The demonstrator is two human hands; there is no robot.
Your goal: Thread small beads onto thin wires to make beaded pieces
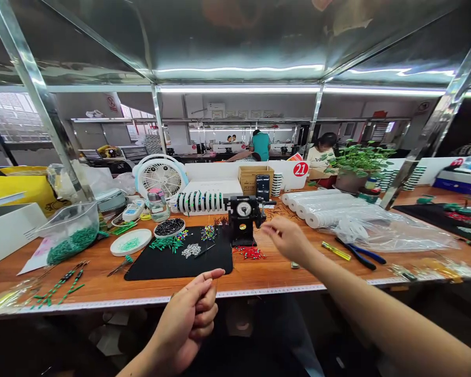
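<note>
While the black machine with a dial (243, 210) stands just beside the mat (149, 268), a row of white rings (201, 201) is already on its shaft, so I judge the work is partway. Loose green tubes (168, 244) and red pieces (251, 253) are left over. The left hand (190, 314) is closed, thumb against index finger; a thread there is too fine to confirm. The right hand (288, 238), near the machine, is blurred: I cannot tell its grip.

Strip light (239, 90) glares off the metal canopy (235, 42) overhead
</note>
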